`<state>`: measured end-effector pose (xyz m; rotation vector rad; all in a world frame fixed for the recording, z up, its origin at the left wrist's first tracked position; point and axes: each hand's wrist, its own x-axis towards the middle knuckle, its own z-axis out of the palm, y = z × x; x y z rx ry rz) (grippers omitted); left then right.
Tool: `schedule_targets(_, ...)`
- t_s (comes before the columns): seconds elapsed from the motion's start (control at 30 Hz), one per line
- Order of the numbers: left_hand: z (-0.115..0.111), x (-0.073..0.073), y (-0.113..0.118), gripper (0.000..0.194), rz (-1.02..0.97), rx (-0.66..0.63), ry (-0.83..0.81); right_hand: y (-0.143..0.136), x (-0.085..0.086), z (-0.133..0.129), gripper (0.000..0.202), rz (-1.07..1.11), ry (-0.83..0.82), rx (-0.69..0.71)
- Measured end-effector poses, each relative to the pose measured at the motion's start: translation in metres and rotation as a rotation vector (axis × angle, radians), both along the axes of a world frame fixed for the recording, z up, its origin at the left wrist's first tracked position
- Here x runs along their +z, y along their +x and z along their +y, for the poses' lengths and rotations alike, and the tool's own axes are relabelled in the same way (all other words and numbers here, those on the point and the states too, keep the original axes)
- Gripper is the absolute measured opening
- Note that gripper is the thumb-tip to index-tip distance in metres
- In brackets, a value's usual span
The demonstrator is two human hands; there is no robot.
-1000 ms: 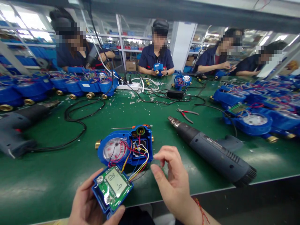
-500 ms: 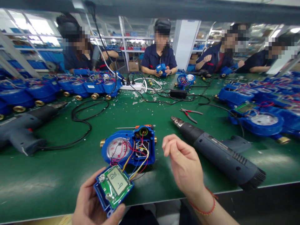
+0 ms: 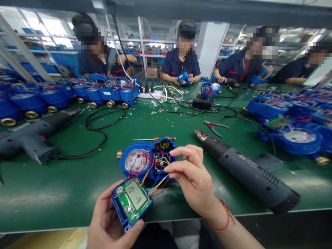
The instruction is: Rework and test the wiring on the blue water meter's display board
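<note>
My left hand (image 3: 107,216) is closed around the edges of a blue-cased display board (image 3: 136,200), a green circuit board with a lit LCD. Coloured wires run from it to a blue water meter (image 3: 124,152) lying on the table just beyond. The meter has a round clear dial and a square compartment with a black part (image 3: 161,160) inside. Over the compartment's right side hovers my right hand (image 3: 193,173), its fingers bent but apart, the tips close to the wires. Whether they touch a wire I cannot tell.
A heat gun (image 3: 246,173) lies to the right, another heat gun (image 3: 33,135) to the left. Red-handled pliers (image 3: 215,128) and a screwdriver (image 3: 155,139) lie behind the meter. Rows of blue meters flank the table (image 3: 77,190). A power strip (image 3: 150,95), cables and several co-workers are opposite.
My right hand has moved left to the meter's compartment, and its fingers have spread apart. My left hand keeps hold of the display board. The whole view has shifted slightly.
</note>
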<state>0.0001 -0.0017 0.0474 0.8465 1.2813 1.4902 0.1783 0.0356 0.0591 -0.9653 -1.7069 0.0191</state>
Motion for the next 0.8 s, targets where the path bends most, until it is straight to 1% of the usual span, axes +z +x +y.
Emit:
schedule_targets(0.07,0.000,0.001,0.001,0.068,-0.024,0.007,0.017,0.004,-0.001,-0.001,0.011,-0.069,-0.013,0.033)
schedule_targets(0.17,0.001,0.001,0.002,0.068,-0.044,0.008,0.027,0.007,-0.001,0.000,0.015,-0.147,0.039,0.076)
schedule_targets(0.23,0.001,0.000,0.002,0.068,-0.035,0.010,0.023,0.004,-0.001,0.001,0.020,-0.143,0.074,0.110)
schedule_targets(0.27,0.001,0.000,0.002,0.069,-0.028,0.008,0.020,0.002,-0.001,0.001,0.021,-0.106,0.068,0.135)
schedule_targets(0.3,0.000,0.000,0.002,0.069,-0.022,0.005,0.019,-0.001,-0.002,0.002,0.020,-0.041,0.042,0.168)
schedule_targets(0.37,0.000,0.000,0.003,0.069,-0.024,-0.007,0.022,-0.007,-0.005,0.003,0.015,0.169,-0.067,0.255)
schedule_targets(0.47,0.000,0.000,0.003,0.068,-0.023,-0.001,0.027,-0.010,-0.007,0.004,0.010,0.623,-0.240,0.375)
schedule_targets(0.53,0.000,-0.001,0.002,0.068,-0.010,0.017,0.024,-0.005,-0.005,0.006,0.010,0.893,-0.276,0.403)
schedule_targets(0.57,0.000,-0.001,0.001,0.067,-0.006,0.021,0.023,-0.002,-0.003,0.006,0.010,0.974,-0.274,0.401)
schedule_targets(0.6,0.000,-0.002,0.001,0.067,-0.005,0.019,0.024,0.002,-0.002,0.006,0.011,1.002,-0.263,0.391)
schedule_targets(0.63,0.000,-0.003,0.000,0.067,-0.006,0.012,0.028,0.006,-0.002,0.005,0.013,0.978,-0.243,0.373)
schedule_targets(0.7,-0.001,-0.004,-0.001,0.066,-0.003,0.001,0.031,0.011,-0.002,0.002,0.025,0.838,-0.202,0.304)
schedule_targets(0.77,-0.001,-0.005,-0.003,0.066,0.011,-0.004,0.032,0.012,-0.005,-0.003,0.036,0.646,-0.165,0.185)
schedule_targets(0.8,-0.002,-0.006,-0.003,0.066,0.017,-0.008,0.034,0.012,-0.006,-0.006,0.036,0.535,-0.152,0.120)
